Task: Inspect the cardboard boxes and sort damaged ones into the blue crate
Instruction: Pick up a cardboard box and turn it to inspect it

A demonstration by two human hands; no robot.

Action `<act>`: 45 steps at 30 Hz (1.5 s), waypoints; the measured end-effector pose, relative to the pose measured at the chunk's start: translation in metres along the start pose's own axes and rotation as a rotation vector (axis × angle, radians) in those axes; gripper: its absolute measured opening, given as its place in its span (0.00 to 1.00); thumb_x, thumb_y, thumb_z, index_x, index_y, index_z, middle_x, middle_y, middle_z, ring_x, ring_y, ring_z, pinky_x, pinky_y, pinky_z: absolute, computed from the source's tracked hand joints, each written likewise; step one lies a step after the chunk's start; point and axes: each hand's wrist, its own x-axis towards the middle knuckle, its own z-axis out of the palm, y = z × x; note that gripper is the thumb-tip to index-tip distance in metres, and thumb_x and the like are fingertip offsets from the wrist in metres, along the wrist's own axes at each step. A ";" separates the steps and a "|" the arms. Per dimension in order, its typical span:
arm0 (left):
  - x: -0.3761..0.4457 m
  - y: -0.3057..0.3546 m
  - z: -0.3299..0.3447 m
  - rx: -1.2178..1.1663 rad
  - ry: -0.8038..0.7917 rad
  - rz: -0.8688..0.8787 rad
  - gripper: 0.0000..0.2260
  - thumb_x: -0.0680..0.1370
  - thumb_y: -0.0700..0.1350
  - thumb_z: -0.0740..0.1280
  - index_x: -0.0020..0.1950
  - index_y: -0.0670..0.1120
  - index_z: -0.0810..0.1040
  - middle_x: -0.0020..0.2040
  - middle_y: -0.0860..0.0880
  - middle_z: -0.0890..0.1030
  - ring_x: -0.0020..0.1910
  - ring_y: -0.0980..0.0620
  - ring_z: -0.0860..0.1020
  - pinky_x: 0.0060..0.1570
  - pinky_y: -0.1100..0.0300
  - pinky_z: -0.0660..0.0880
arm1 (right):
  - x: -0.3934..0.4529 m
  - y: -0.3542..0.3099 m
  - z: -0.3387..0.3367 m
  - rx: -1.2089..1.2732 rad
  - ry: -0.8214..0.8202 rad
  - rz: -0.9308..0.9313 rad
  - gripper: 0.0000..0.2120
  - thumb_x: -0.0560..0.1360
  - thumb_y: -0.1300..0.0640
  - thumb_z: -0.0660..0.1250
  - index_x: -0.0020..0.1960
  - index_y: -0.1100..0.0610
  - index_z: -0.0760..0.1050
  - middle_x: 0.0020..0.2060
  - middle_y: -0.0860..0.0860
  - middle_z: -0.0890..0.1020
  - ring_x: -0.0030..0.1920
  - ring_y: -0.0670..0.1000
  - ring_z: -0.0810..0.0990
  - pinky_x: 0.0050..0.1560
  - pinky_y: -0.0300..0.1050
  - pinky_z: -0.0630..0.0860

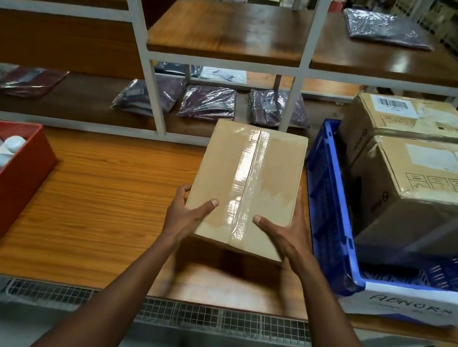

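- We are gripping the taped box (247, 185) above the table (95, 195), left hand (186, 215) and right hand (288, 229) curled round its near corners.
- We are judging it worth tilting, checking edges before choosing the blue crate (328, 209) just beside.

dim indoor | glare on box tape (247, 176) | edges bowed, blurred

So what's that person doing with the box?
A person holds a taped cardboard box with both hands, left hand and right hand gripping its near end, above the wooden table. Beside it on the right, the blue crate already has two bigger boxes inside. It looks like they're checking this one.
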 end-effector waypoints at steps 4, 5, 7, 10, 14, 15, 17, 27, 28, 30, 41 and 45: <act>-0.009 -0.002 -0.007 0.008 -0.164 0.068 0.37 0.70 0.58 0.81 0.76 0.61 0.69 0.65 0.55 0.80 0.64 0.51 0.80 0.57 0.51 0.83 | 0.006 0.007 -0.006 0.045 0.025 0.031 0.53 0.69 0.49 0.83 0.83 0.37 0.52 0.72 0.34 0.65 0.72 0.42 0.65 0.71 0.47 0.66; -0.010 -0.003 -0.009 0.006 -0.213 0.079 0.41 0.68 0.58 0.82 0.78 0.62 0.67 0.67 0.57 0.78 0.65 0.53 0.79 0.59 0.52 0.82 | 0.008 0.007 -0.006 0.053 0.022 0.037 0.54 0.67 0.46 0.84 0.82 0.36 0.54 0.74 0.37 0.68 0.73 0.46 0.69 0.72 0.52 0.69; -0.012 -0.008 -0.013 0.010 -0.332 0.110 0.51 0.66 0.54 0.84 0.82 0.64 0.59 0.70 0.68 0.73 0.68 0.62 0.76 0.62 0.59 0.80 | 0.013 0.011 -0.009 0.051 0.033 0.063 0.54 0.64 0.43 0.85 0.80 0.36 0.56 0.73 0.44 0.73 0.70 0.50 0.74 0.72 0.60 0.74; -0.015 -0.015 -0.019 0.154 -0.436 0.160 0.66 0.62 0.50 0.88 0.84 0.66 0.43 0.77 0.77 0.56 0.74 0.70 0.64 0.69 0.66 0.68 | 0.017 0.011 -0.010 0.050 0.035 0.122 0.54 0.65 0.44 0.84 0.80 0.41 0.55 0.71 0.48 0.73 0.67 0.52 0.75 0.70 0.57 0.75; -0.017 -0.027 -0.017 0.329 -0.305 0.238 0.53 0.67 0.50 0.85 0.83 0.64 0.57 0.82 0.61 0.60 0.79 0.59 0.59 0.79 0.49 0.62 | 0.021 0.009 -0.002 -0.023 0.043 0.121 0.48 0.70 0.46 0.82 0.81 0.47 0.57 0.65 0.45 0.74 0.67 0.53 0.76 0.62 0.48 0.74; -0.017 -0.030 -0.016 0.340 -0.280 0.260 0.48 0.68 0.50 0.84 0.81 0.63 0.61 0.80 0.61 0.63 0.78 0.60 0.61 0.79 0.49 0.63 | 0.021 0.008 0.000 -0.048 0.054 0.102 0.47 0.70 0.45 0.82 0.81 0.47 0.58 0.65 0.45 0.74 0.69 0.53 0.75 0.62 0.47 0.74; -0.015 -0.033 -0.016 0.348 -0.264 0.284 0.45 0.69 0.50 0.84 0.80 0.62 0.65 0.78 0.63 0.66 0.77 0.61 0.63 0.78 0.53 0.64 | 0.015 0.008 0.002 -0.120 0.063 0.039 0.47 0.72 0.43 0.80 0.82 0.45 0.56 0.73 0.48 0.71 0.73 0.52 0.71 0.65 0.47 0.70; -0.023 -0.046 -0.014 0.166 -0.183 0.065 0.58 0.68 0.44 0.85 0.86 0.57 0.48 0.73 0.60 0.66 0.72 0.58 0.68 0.68 0.61 0.69 | -0.053 0.047 0.004 -0.096 -0.012 0.093 0.62 0.66 0.45 0.84 0.85 0.46 0.45 0.83 0.46 0.56 0.81 0.49 0.57 0.75 0.47 0.59; -0.024 -0.053 -0.012 0.155 -0.192 0.028 0.58 0.68 0.46 0.85 0.86 0.56 0.49 0.73 0.59 0.67 0.73 0.57 0.68 0.69 0.59 0.70 | -0.057 0.053 0.008 -0.119 -0.027 0.144 0.62 0.66 0.45 0.84 0.85 0.47 0.46 0.83 0.50 0.58 0.81 0.53 0.59 0.74 0.47 0.60; -0.027 -0.063 -0.007 0.158 -0.226 -0.011 0.55 0.66 0.51 0.86 0.85 0.55 0.55 0.75 0.56 0.71 0.74 0.53 0.72 0.69 0.57 0.71 | -0.060 0.062 0.015 -0.111 0.017 0.199 0.62 0.62 0.37 0.85 0.84 0.48 0.52 0.80 0.52 0.66 0.78 0.56 0.65 0.74 0.48 0.65; -0.037 -0.022 0.002 0.039 -0.029 0.131 0.47 0.63 0.70 0.80 0.77 0.52 0.72 0.66 0.51 0.74 0.63 0.50 0.79 0.48 0.58 0.85 | -0.053 0.010 0.011 0.086 0.214 0.063 0.50 0.66 0.38 0.82 0.81 0.46 0.62 0.71 0.41 0.71 0.69 0.45 0.71 0.67 0.48 0.71; -0.036 0.014 0.000 0.051 -0.037 0.178 0.51 0.62 0.70 0.77 0.81 0.56 0.65 0.66 0.52 0.67 0.63 0.55 0.75 0.52 0.62 0.82 | -0.041 -0.011 0.001 0.167 0.253 0.021 0.48 0.60 0.28 0.81 0.75 0.41 0.69 0.66 0.43 0.80 0.65 0.48 0.80 0.66 0.58 0.80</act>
